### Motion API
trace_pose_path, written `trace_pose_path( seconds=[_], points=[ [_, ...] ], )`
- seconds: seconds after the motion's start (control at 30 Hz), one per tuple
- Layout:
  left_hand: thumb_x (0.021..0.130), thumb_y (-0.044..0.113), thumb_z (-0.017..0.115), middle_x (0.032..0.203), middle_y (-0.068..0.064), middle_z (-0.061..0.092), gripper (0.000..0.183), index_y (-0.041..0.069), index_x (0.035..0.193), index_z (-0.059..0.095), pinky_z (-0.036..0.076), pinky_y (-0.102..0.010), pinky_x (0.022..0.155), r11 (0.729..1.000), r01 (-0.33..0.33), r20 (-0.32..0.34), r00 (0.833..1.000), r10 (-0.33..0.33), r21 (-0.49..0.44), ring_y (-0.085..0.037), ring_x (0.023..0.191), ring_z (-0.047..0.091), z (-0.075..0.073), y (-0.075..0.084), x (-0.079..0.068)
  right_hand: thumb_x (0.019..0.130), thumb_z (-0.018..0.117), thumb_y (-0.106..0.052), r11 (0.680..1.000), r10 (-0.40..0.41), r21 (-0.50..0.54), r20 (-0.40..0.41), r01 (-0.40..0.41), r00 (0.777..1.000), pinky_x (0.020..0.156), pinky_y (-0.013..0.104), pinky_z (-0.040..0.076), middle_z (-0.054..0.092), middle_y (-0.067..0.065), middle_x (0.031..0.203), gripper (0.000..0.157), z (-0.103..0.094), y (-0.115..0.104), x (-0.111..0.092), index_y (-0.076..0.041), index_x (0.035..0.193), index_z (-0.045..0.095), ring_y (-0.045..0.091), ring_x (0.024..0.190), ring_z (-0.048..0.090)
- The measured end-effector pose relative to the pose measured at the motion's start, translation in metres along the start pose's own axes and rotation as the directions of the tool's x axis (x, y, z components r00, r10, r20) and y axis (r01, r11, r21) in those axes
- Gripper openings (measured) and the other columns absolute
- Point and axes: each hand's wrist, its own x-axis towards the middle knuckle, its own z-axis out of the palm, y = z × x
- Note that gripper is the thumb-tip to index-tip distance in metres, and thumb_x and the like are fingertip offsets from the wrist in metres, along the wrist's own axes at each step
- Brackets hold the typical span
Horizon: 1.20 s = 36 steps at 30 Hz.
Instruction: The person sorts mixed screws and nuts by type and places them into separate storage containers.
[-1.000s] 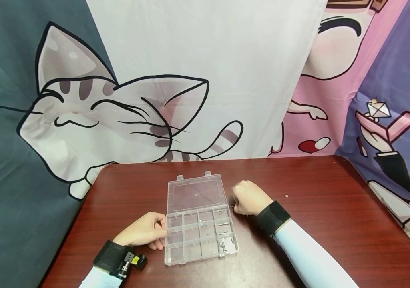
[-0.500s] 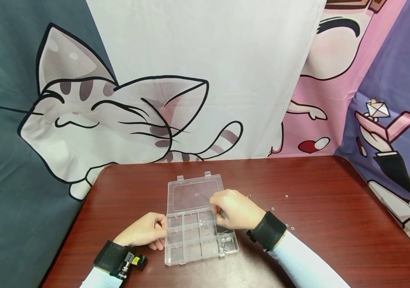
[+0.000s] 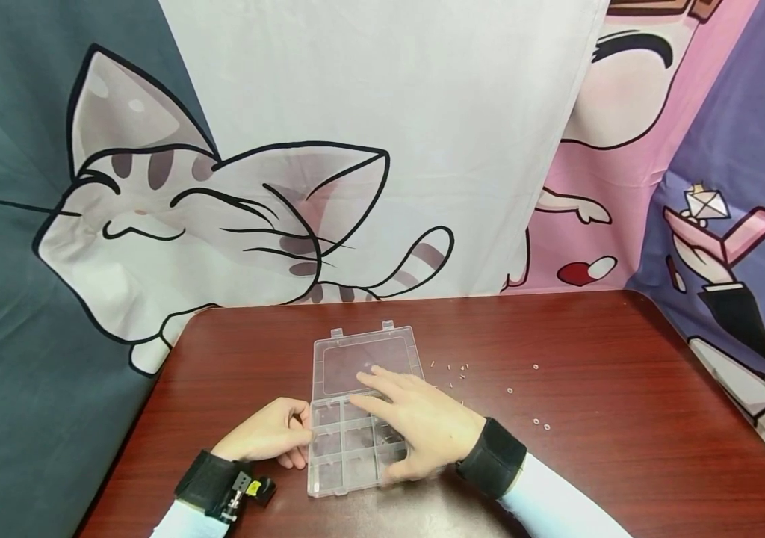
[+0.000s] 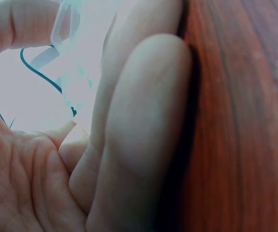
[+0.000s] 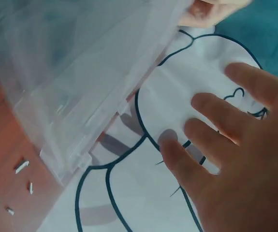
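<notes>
A clear plastic compartment box (image 3: 326, 476) lies on the table with its lid (image 3: 349, 362) swung back flat. My left hand (image 3: 264, 433) pinches the box's left edge between thumb and fingers; in the left wrist view a washed-out clear edge (image 4: 71, 53) runs between them. Over the right part of the box hovers my right hand (image 3: 426, 430), fingers spread, holding nothing visible. It hides most of the right-hand compartments and what lies in them. In the right wrist view its straight fingers (image 5: 221, 111) stand apart from the box (image 5: 80, 63).
Several small metal pieces (image 5: 21, 166), some like short screws, are scattered on the table (image 3: 598, 463) right of the lid. Farther right lie several tiny rings (image 3: 536, 421) like washers or nuts. A printed cloth (image 3: 477, 149) hangs behind the table's back edge.
My right hand has moved from beside the box's right edge leftward over it, and its curled fingers have spread. Small metal pieces now show where it was. The left hand keeps its place.
</notes>
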Motion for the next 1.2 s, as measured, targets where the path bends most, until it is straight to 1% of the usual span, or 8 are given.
trace_pose_path(
  seconds=[0.07, 0.13, 0.53, 0.67, 0.77, 0.93, 1.07, 1.2],
  points=[
    [0.085, 0.015, 0.062, 0.067, -0.014, 0.067, 0.016, 0.001, 0.085, 0.054, 0.056, -0.039, 0.051, 1.0, 0.002, -0.001, 1.0, -0.002, 0.0, -0.026, 0.057, 0.068, 0.0, 0.0, 0.0, 0.069, 0.064, -0.078, 1.0, 0.02, -0.011, 0.046, -0.019, 0.999, 0.116, 0.046, 0.03, 0.026, 0.007, 0.164, 0.11, 0.0, -0.001, -0.004, -0.017, 0.156, 0.036, 0.028, 0.149, 0.026],
    [0.085, 0.015, 0.062, 0.067, -0.014, 0.067, 0.016, 0.001, 0.085, 0.054, 0.056, -0.039, 0.051, 1.0, 0.002, -0.002, 1.0, -0.002, 0.0, -0.026, 0.057, 0.068, 0.0, 0.0, 0.0, 0.071, 0.059, -0.082, 1.0, 0.028, 0.001, 0.058, -0.028, 0.998, 0.118, 0.048, 0.025, 0.017, 0.006, 0.166, 0.113, 0.001, -0.001, -0.006, -0.017, 0.159, 0.03, 0.028, 0.151, 0.017],
    [0.086, 0.017, 0.063, 0.067, -0.014, 0.066, 0.019, 0.001, 0.084, 0.054, 0.056, -0.039, 0.051, 1.0, -0.012, 0.005, 1.0, 0.013, -0.002, -0.027, 0.058, 0.068, 0.0, -0.001, -0.001, 0.084, 0.062, -0.061, 0.99, 0.14, 0.028, 0.032, -0.141, 0.99, 0.116, 0.047, 0.029, 0.035, 0.01, 0.16, 0.085, -0.006, 0.031, -0.019, -0.013, 0.151, 0.044, 0.027, 0.146, 0.031],
    [0.086, 0.017, 0.064, 0.067, -0.014, 0.066, 0.019, 0.001, 0.085, 0.054, 0.056, -0.039, 0.051, 1.0, -0.011, 0.005, 1.0, 0.011, -0.001, -0.026, 0.058, 0.068, 0.0, 0.0, -0.001, 0.085, 0.065, -0.042, 0.985, 0.171, 0.01, -0.032, -0.171, 0.985, 0.109, 0.043, 0.039, 0.053, 0.01, 0.143, 0.065, -0.01, 0.049, -0.023, -0.006, 0.139, 0.057, 0.024, 0.132, 0.048],
    [0.086, 0.017, 0.064, 0.067, -0.013, 0.066, 0.019, 0.001, 0.085, 0.054, 0.056, -0.039, 0.051, 1.0, -0.013, 0.005, 1.0, 0.013, -0.003, -0.026, 0.058, 0.068, 0.0, 0.0, -0.001, 0.082, 0.067, -0.028, 0.98, 0.193, -0.038, -0.086, -0.197, 0.977, 0.096, 0.038, 0.047, 0.062, 0.003, 0.118, 0.046, -0.009, 0.064, -0.027, -0.007, 0.122, 0.067, 0.019, 0.109, 0.058],
    [0.086, 0.016, 0.064, 0.067, -0.014, 0.066, 0.019, 0.001, 0.085, 0.053, 0.056, -0.039, 0.051, 1.0, -0.014, 0.005, 1.0, 0.014, -0.006, -0.026, 0.058, 0.068, 0.0, 0.0, -0.001, 0.074, 0.071, -0.019, 0.965, 0.212, -0.129, -0.137, -0.23, 0.968, 0.071, 0.034, 0.047, 0.049, -0.007, 0.081, 0.012, -0.003, 0.08, -0.031, -0.016, 0.085, 0.067, 0.015, 0.075, 0.049],
    [0.086, 0.016, 0.064, 0.067, -0.013, 0.066, 0.019, 0.001, 0.085, 0.053, 0.056, -0.039, 0.051, 1.0, -0.01, 0.003, 1.0, 0.01, -0.006, -0.026, 0.058, 0.068, 0.0, -0.001, -0.001, 0.07, 0.074, -0.015, 0.963, 0.224, -0.124, -0.115, -0.238, 0.968, 0.066, 0.035, 0.046, 0.044, -0.007, 0.073, 0.011, 0.004, 0.084, -0.031, -0.018, 0.073, 0.064, 0.016, 0.069, 0.047],
    [0.086, 0.017, 0.064, 0.067, -0.013, 0.066, 0.019, 0.001, 0.085, 0.053, 0.056, -0.039, 0.051, 1.0, -0.01, 0.005, 1.0, 0.01, -0.005, -0.026, 0.058, 0.068, 0.0, -0.001, -0.001, 0.069, 0.076, -0.014, 0.963, 0.233, -0.117, -0.087, -0.242, 0.969, 0.065, 0.035, 0.046, 0.044, -0.006, 0.071, 0.01, 0.013, 0.084, -0.03, -0.018, 0.072, 0.067, 0.017, 0.067, 0.049]
  ],
)
